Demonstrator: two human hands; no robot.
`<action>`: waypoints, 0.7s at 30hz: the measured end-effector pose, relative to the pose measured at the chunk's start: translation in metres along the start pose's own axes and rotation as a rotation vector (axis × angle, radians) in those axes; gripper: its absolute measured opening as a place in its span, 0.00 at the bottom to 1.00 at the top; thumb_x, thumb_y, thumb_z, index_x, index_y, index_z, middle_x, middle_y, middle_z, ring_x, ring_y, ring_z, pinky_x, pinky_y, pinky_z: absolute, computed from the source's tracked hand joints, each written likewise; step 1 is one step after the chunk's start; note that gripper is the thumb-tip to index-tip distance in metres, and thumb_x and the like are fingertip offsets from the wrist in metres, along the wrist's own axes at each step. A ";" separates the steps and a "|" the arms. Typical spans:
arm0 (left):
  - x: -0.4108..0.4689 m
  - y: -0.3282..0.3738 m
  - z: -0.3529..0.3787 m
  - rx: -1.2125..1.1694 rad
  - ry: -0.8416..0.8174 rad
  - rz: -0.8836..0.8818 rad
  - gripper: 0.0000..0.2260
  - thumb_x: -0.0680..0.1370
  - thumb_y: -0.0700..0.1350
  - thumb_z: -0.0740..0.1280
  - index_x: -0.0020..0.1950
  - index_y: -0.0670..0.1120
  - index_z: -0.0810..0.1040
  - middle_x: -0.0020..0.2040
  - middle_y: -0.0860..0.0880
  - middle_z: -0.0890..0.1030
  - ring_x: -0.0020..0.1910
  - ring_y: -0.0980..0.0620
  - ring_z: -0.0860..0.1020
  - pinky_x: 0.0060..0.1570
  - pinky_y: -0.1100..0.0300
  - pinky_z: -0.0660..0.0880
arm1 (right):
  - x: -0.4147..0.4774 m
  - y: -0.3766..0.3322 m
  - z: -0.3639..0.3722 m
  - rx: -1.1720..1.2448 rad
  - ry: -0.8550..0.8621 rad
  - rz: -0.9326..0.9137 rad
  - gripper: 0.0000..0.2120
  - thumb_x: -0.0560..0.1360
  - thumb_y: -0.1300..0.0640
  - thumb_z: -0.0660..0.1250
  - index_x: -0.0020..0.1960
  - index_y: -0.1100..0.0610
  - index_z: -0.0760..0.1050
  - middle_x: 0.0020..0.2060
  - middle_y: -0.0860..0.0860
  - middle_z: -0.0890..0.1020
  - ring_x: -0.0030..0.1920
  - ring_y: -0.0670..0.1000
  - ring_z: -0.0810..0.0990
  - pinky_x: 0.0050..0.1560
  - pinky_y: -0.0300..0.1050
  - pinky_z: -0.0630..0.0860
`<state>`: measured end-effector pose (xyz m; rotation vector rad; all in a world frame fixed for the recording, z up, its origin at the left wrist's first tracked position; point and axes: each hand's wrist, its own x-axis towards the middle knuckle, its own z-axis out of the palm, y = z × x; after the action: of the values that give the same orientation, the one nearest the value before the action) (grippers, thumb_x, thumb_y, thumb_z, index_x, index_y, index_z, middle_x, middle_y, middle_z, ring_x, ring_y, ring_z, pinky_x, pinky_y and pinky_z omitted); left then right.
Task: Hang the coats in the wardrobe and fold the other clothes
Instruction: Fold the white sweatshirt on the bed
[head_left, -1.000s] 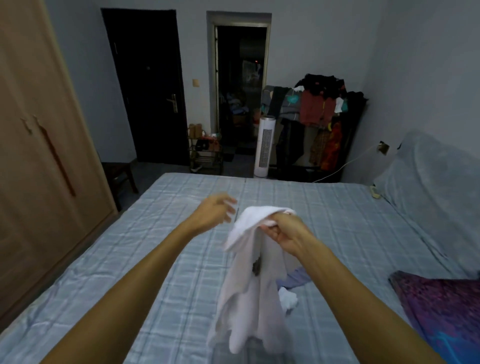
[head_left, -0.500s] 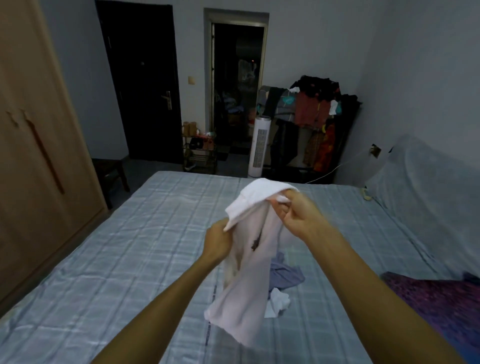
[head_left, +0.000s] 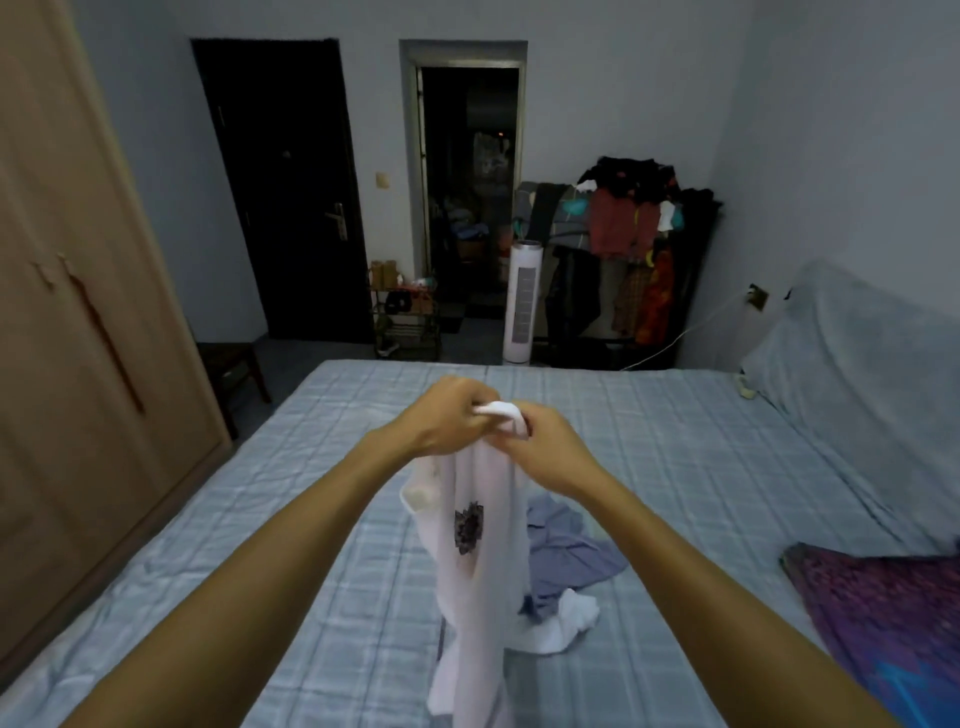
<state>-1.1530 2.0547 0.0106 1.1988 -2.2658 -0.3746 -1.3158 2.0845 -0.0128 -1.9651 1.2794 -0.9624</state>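
A white garment (head_left: 483, 582) with a dark print on it hangs down over the bed (head_left: 260, 519). My left hand (head_left: 447, 415) and my right hand (head_left: 545, 441) sit close together and both pinch its top edge. On the sheet behind it lie a crumpled blue-grey garment (head_left: 566, 551) and a small white one (head_left: 561, 623). The wooden wardrobe (head_left: 78, 312) stands at the left with its doors closed.
A purple patterned cloth (head_left: 883, 613) lies at the bed's right edge by a grey covered headboard (head_left: 857, 374). Beyond the bed's far end are a laden clothes rack (head_left: 634, 244), a white tower fan (head_left: 522, 304), a small shelf (head_left: 405, 317), a stool (head_left: 228, 364) and two dark doorways.
My left hand has risen from lower on the white garment to its top edge beside my right hand. The garment now hangs straighter, with its dark print facing me.
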 end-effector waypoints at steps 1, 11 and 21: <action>-0.004 -0.001 -0.004 -0.001 -0.001 -0.008 0.10 0.74 0.42 0.67 0.33 0.42 0.77 0.29 0.47 0.78 0.29 0.54 0.71 0.30 0.58 0.66 | 0.004 -0.003 -0.003 -0.055 0.002 -0.024 0.05 0.74 0.52 0.70 0.48 0.51 0.81 0.38 0.46 0.81 0.38 0.44 0.77 0.39 0.43 0.73; -0.066 -0.009 0.041 -0.495 -0.006 -0.303 0.15 0.69 0.53 0.75 0.53 0.54 0.79 0.47 0.56 0.83 0.44 0.61 0.81 0.45 0.63 0.79 | 0.019 -0.060 -0.041 -0.187 0.101 -0.239 0.10 0.77 0.58 0.63 0.44 0.49 0.81 0.37 0.41 0.81 0.39 0.42 0.78 0.41 0.42 0.74; -0.081 -0.015 0.078 -0.569 -0.075 -0.358 0.09 0.69 0.47 0.76 0.44 0.44 0.82 0.31 0.54 0.80 0.28 0.59 0.75 0.29 0.65 0.71 | -0.017 -0.066 -0.133 -0.119 0.440 -0.209 0.10 0.77 0.59 0.64 0.42 0.48 0.80 0.37 0.45 0.81 0.36 0.41 0.76 0.36 0.37 0.71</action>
<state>-1.1511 2.1127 -0.0866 1.2763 -1.8004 -1.1274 -1.3972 2.1114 0.1101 -2.0799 1.4060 -1.5182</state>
